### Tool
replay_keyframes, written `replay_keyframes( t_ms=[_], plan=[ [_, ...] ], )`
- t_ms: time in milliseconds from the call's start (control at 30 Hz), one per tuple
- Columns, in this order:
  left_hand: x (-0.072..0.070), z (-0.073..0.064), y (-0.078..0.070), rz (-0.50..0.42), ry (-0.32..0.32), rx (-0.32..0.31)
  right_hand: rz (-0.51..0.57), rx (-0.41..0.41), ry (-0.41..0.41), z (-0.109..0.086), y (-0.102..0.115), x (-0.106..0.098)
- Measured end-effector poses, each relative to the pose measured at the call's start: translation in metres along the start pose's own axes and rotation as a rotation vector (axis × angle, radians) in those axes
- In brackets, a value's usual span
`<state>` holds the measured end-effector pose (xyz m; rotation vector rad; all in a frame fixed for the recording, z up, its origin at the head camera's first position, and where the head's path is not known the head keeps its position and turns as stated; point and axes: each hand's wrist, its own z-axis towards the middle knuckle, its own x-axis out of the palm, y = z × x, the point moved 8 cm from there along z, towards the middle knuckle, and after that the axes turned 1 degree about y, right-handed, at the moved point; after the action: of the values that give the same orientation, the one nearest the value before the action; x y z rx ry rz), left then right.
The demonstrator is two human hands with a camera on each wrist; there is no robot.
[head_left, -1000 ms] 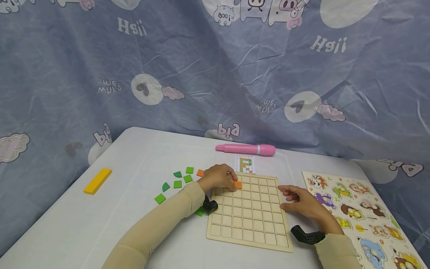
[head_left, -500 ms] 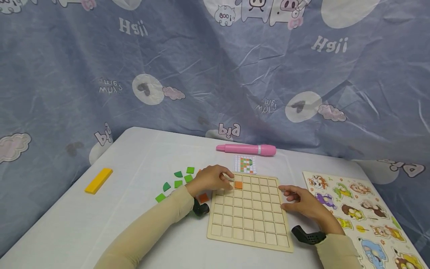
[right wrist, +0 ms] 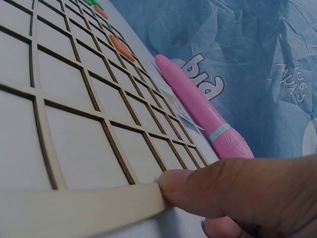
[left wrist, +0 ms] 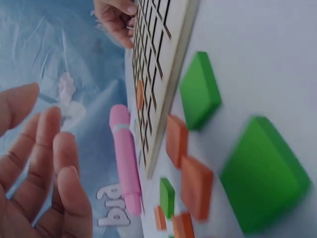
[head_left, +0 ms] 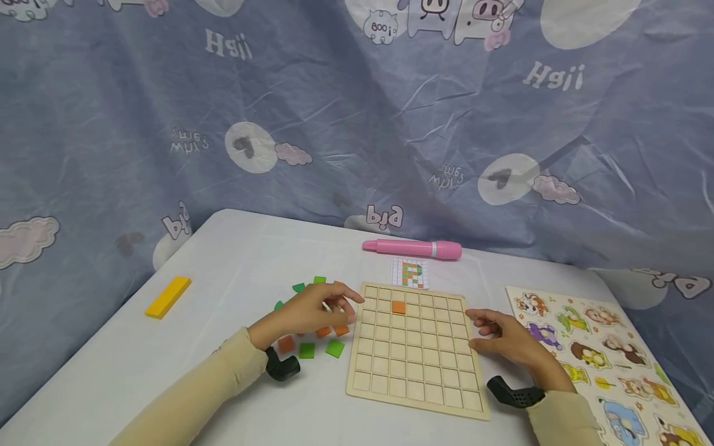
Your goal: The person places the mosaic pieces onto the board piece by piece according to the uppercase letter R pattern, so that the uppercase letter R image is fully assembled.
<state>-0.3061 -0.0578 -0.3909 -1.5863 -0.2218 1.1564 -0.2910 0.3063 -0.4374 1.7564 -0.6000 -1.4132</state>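
Note:
A pale wooden grid board (head_left: 415,373) lies flat, with one orange square tile (head_left: 398,307) seated in a cell near its far edge. Left of the board, my left hand (head_left: 309,310) hovers over loose tiles, among them green squares (head_left: 334,348) and orange squares (head_left: 286,344). Its fingers are loosely bent and hold nothing, as the left wrist view confirms; it hides some tiles in the head view. My right hand (head_left: 504,334) rests against the board's right edge, thumb and fingers spread. The right wrist view has the thumb (right wrist: 178,181) touching the rim.
Behind the board lie a small pattern card (head_left: 411,274) and a pink marker-shaped object (head_left: 411,249). To the right is an animal puzzle board (head_left: 625,353), partly behind the right forearm. A yellow block (head_left: 168,297) lies at far left; a printed cloth (head_left: 334,124) hangs behind the table.
My left hand has drawn back leftward from the orange tile in the grid to above the loose tiles. The tile stays in its cell. The right hand keeps its place at the board's edge.

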Motion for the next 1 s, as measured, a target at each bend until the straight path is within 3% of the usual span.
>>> replay_keyframes(
  t_ms=[200,433,667,1000],
  plan=[
    [-0.021,-0.029,0.010,-0.021,-0.031,0.043,0.000,-0.001,-0.004,-0.002,0.000,-0.001],
    [-0.051,-0.059,0.039,-0.098,-0.014,0.031,0.002,-0.020,-0.005,-0.002,-0.001,0.000],
    [-0.082,-0.081,0.066,-0.098,-0.027,-0.011,0.008,-0.028,0.000,-0.002,0.000,0.001],
    [-0.088,-0.094,0.100,-0.202,0.041,-0.123,0.002,-0.006,-0.005,-0.001,-0.001,0.000]
  ],
)
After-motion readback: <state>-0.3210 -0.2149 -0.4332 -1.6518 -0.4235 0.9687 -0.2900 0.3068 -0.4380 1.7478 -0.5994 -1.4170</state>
